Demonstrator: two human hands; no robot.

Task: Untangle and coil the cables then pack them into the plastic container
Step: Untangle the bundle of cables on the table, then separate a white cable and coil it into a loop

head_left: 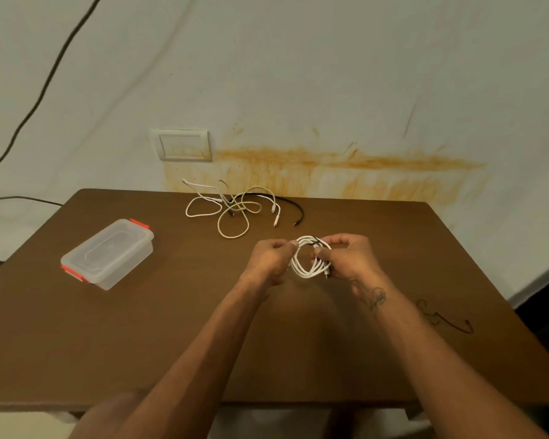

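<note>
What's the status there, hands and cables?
Left hand and right hand both gripping white coil. Tangle waiting at table's far edge. Container lidded, left side. Nothing blocking.

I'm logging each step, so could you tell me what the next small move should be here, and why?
Probably unclip the plastic container: both hands, left hand and right hand, already hold a coiled white cable, but the lid looks closed, so the coil cannot go in. More tangled cables wait behind.

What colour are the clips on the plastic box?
Orange-red clips on the clear box, head view.
</note>
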